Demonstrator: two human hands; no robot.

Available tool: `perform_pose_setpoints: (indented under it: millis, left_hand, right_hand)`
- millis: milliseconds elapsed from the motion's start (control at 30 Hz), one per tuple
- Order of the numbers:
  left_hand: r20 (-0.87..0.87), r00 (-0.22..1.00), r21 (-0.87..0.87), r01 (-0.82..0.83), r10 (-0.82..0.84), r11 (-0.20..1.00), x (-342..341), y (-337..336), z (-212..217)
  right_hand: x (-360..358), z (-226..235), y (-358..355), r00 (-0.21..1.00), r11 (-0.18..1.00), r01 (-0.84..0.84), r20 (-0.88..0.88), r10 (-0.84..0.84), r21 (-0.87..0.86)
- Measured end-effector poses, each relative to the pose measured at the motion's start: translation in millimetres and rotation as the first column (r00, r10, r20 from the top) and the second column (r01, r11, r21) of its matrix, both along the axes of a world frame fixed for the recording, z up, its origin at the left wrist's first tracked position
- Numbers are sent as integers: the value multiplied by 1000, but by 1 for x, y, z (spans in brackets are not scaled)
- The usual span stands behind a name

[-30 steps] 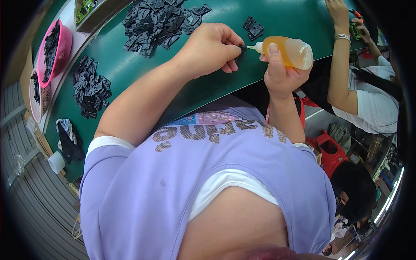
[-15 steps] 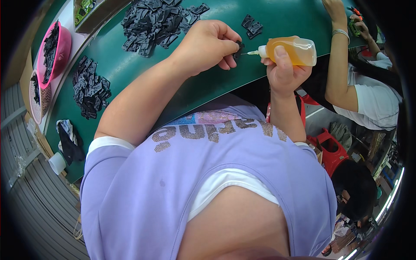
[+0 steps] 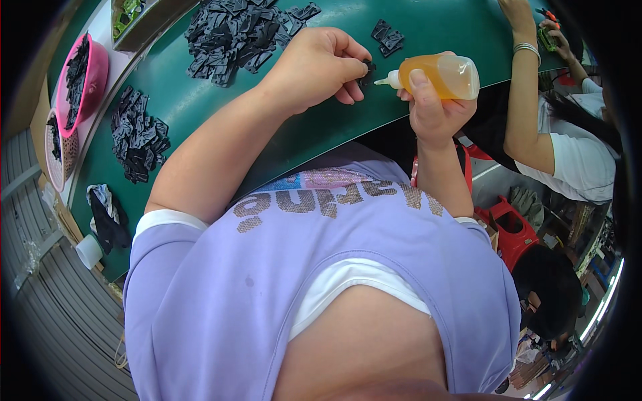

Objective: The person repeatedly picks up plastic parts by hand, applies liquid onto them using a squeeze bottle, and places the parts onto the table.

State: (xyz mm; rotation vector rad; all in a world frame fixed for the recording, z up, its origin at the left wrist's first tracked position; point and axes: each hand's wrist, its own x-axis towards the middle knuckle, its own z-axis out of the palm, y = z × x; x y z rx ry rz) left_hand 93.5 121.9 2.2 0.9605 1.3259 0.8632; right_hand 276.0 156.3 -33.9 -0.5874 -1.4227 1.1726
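The left hand (image 3: 319, 72) pinches a small black piece (image 3: 367, 71) between thumb and fingertips; just right of these, the right hand (image 3: 436, 115) curls its fingers round a smooth translucent bottle (image 3: 448, 77) of amber liquid (image 3: 437, 69), tapered nozzle (image 3: 382, 81) toward the piece.

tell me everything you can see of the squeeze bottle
The squeeze bottle looks like translucent plastic, with a rounded body, white collar and pale tapered nozzle. Amber liquid sits toward the nozzle end; the base end looks clear. Held sideways near the edge of the green table, it is gripped by the right hand, thumb across it, nozzle toward the small black piece in the left hand.
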Motion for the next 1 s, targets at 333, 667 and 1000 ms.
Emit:
perform_pose_setpoints:
  millis: [333, 667, 1000]
  left_hand:
    - [3, 1000, -2, -10, 10, 1000, 0, 1, 0]
    - [22, 997, 23, -73, 73, 997, 2, -1, -4]
    - [-702, 470, 673, 189, 536, 715, -8, 39, 0]
  right_hand:
    - [-3, -5, 4, 995, 992, 83, 40, -87, 94]
    - [18, 1, 14, 915, 971, -20, -396, -78, -238]
    - [21, 5, 20, 876, 958, -34, -470, -108, -283]
